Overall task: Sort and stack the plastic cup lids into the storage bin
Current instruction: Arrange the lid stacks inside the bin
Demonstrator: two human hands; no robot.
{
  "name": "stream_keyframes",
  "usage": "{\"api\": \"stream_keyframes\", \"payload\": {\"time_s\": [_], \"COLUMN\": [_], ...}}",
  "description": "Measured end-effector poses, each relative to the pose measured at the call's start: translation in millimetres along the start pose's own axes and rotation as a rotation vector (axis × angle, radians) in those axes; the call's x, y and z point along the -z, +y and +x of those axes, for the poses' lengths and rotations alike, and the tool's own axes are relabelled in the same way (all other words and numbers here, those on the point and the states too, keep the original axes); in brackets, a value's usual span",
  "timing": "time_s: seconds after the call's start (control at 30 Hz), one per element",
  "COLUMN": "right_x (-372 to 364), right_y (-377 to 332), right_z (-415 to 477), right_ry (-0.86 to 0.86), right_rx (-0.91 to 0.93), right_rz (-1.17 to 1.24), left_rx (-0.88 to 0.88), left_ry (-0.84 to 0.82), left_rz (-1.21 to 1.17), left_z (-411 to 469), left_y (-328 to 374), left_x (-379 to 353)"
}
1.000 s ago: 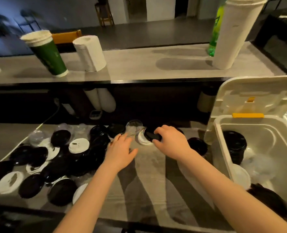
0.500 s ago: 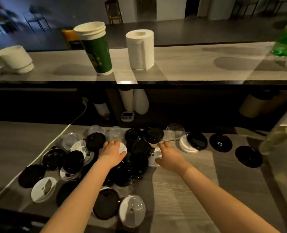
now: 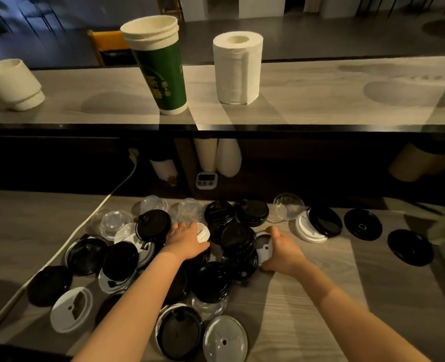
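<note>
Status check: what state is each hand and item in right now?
left hand: grip closed over white lid.
right hand: pinching slotted white lid.
lid pile: loose, unsorted, overlapping.
green cup stack: upright.
paper roll: upright.
white cups: lying on their side.

The left hand [image 3: 187, 241] hides most of a white lid [image 3: 203, 232]; the edge crops the white cups [image 3: 10, 84].

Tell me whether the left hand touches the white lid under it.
Touching. The head view shows the left hand over the white lid, fingers curled on it.
</note>
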State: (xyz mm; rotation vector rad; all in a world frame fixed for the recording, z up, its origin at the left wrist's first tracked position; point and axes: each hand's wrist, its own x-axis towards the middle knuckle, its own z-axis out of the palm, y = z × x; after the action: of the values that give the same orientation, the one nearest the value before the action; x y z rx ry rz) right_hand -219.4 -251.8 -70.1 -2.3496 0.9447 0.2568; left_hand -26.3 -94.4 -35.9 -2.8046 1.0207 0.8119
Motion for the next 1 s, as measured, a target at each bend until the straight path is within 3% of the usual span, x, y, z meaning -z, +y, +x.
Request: {"api": "stream_keyframes", "payload": {"time_s": [0.17,0.4,0.57,0.7,0.87,1.0], "right_x": [11,35,53,65,75,78], "right_y": [14,-1,-26,-49,-67,-65], "right_z": [-8,-25,-38,-41,-44,-42], "right_ry": [0.214,0.455,0.286,0.132,-0.123,-0.154], "right_rx": [-0.059,0.058,0.17,0.246,0.315,0.318], "right_rz": [0.269,0.507,0.744,0.749,0.863,0.872], "left_rx": [0.033,-0.002,-0.096,-0.282,-0.329,-0.357], "left_ry": [-0.011,0.227,0.291,0.37,0.334,0.192], "left_rz": [-0.178,-0.357,-0.542,-0.512,-0.56,-0.77], "left_z": [-1,-17,-41,-64,-80,-87], "left_y": [1,12,32,49,63,58], "left_x": [-2,3,15,22,25,24]}}
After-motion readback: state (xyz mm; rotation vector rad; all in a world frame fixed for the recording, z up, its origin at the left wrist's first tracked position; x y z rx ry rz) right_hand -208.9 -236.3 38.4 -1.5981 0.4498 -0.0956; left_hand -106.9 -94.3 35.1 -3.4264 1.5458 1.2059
